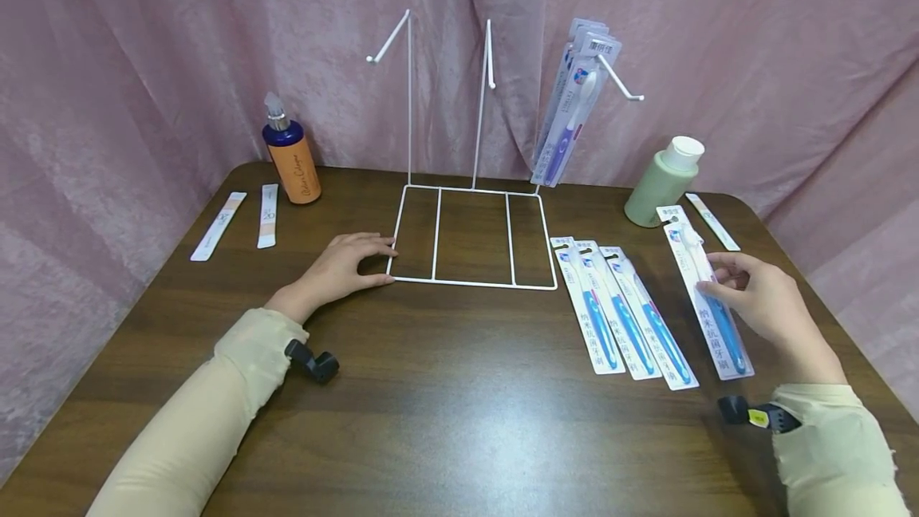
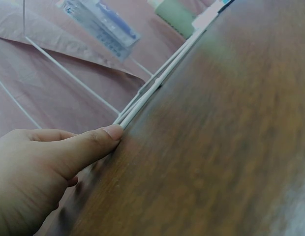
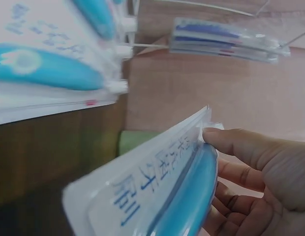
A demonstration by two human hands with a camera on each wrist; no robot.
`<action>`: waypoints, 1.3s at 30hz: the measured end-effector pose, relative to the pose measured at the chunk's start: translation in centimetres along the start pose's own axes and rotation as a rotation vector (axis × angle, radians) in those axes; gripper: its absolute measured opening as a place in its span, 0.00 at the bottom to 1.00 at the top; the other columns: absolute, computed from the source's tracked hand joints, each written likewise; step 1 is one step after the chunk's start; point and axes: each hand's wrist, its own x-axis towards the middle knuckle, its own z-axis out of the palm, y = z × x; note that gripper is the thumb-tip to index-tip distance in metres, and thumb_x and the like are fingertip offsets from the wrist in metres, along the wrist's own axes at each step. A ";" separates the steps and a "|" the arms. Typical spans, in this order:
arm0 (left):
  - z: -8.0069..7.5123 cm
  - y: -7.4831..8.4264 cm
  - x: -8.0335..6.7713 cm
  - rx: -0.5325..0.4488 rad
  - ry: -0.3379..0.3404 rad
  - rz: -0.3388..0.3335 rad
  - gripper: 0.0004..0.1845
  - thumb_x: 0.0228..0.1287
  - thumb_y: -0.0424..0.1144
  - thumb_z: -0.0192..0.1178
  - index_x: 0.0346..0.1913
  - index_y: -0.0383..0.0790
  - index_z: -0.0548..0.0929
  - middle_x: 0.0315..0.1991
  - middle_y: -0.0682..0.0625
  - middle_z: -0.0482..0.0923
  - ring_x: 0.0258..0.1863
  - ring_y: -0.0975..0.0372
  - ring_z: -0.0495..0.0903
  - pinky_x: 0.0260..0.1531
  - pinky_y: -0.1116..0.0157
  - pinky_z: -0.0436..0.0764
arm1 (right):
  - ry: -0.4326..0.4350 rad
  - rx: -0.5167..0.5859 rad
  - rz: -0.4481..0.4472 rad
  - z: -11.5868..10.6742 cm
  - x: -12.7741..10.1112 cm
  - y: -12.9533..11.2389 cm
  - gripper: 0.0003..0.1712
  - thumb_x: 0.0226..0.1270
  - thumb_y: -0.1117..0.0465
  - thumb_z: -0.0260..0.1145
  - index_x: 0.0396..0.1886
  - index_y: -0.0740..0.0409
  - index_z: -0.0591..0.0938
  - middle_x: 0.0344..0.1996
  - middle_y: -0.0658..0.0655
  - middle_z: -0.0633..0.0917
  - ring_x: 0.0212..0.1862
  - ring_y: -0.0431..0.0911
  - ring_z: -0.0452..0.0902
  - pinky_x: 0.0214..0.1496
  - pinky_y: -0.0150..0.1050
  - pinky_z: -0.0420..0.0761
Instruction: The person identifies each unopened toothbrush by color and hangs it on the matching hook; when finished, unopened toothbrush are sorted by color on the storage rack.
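My left hand (image 1: 345, 266) rests at the left front corner of a white wire display rack (image 1: 474, 284), thumb on the corner and fingertips at the side wire. In the left wrist view its thumb (image 2: 101, 140) touches the wire. On the right, my right hand (image 1: 764, 297) pinches a blue toothbrush in a clear-and-white blister pack (image 1: 707, 301) by its edge. The right wrist view shows this pack (image 3: 157, 182) tilted, its edge between thumb and fingers. Just left of it, several similar toothbrush packs (image 1: 625, 313) lie side by side. Purple toothbrush packs (image 1: 570, 114) hang from the rack's right hook.
An orange pump bottle (image 1: 294, 166) and two slim sachets (image 1: 218, 226) are at the back left. A green bottle with a white cap (image 1: 664, 182) stands back right, near another sachet (image 1: 712, 222). The left hook (image 1: 388, 38) and middle hook (image 1: 491, 54) are bare. A pink curtain hangs behind.
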 end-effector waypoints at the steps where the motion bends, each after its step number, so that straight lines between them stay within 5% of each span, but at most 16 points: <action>1: 0.0 0.0 0.0 -0.002 -0.002 -0.001 0.26 0.59 0.53 0.66 0.58 0.46 0.80 0.68 0.48 0.71 0.70 0.49 0.64 0.68 0.43 0.57 | 0.008 0.005 -0.001 -0.3 0.0 -0.2 0.27 0.64 0.55 0.67 0.57 0.68 0.76 0.38 0.68 0.82 0.30 0.42 0.71 0.23 0.30 0.70; 10: -0.3 0.2 0.1 -0.017 0.000 0.000 0.26 0.60 0.52 0.66 0.58 0.46 0.80 0.68 0.48 0.70 0.70 0.49 0.64 0.69 0.43 0.56 | 0.126 0.056 -0.032 -2.8 0.0 -2.5 0.28 0.63 0.58 0.68 0.59 0.67 0.75 0.37 0.66 0.82 0.26 0.21 0.65 0.23 0.22 0.69; 13: -0.4 0.1 0.1 -0.014 0.001 0.005 0.25 0.60 0.52 0.65 0.59 0.46 0.80 0.68 0.48 0.70 0.70 0.49 0.64 0.69 0.43 0.56 | 0.190 0.099 -0.045 -3.5 -0.1 -3.6 0.27 0.62 0.59 0.69 0.59 0.64 0.77 0.30 0.45 0.83 0.26 0.17 0.65 0.25 0.19 0.68; 17: -0.4 0.1 0.0 -0.012 -0.001 0.007 0.26 0.60 0.52 0.65 0.59 0.46 0.80 0.68 0.48 0.70 0.70 0.49 0.64 0.69 0.43 0.56 | 0.271 0.166 -0.059 -4.2 -0.3 -5.2 0.27 0.61 0.59 0.70 0.60 0.61 0.77 0.25 0.21 0.71 0.25 0.16 0.67 0.26 0.16 0.68; 31: -0.1 0.1 0.0 -0.013 -0.009 -0.003 0.25 0.60 0.53 0.65 0.58 0.46 0.80 0.68 0.49 0.70 0.70 0.49 0.64 0.69 0.43 0.56 | 0.493 0.385 -0.152 -4.0 -0.4 -11.6 0.28 0.56 0.67 0.72 0.59 0.58 0.79 0.33 0.29 0.76 0.33 0.25 0.73 0.37 0.12 0.72; 39: 0.0 0.0 -0.1 -0.014 -0.003 -0.005 0.25 0.60 0.52 0.66 0.58 0.46 0.80 0.68 0.49 0.70 0.70 0.49 0.64 0.69 0.44 0.56 | 0.506 0.398 -0.238 -3.4 0.0 -13.9 0.29 0.54 0.69 0.73 0.58 0.58 0.79 0.35 0.30 0.76 0.36 0.26 0.74 0.38 0.13 0.73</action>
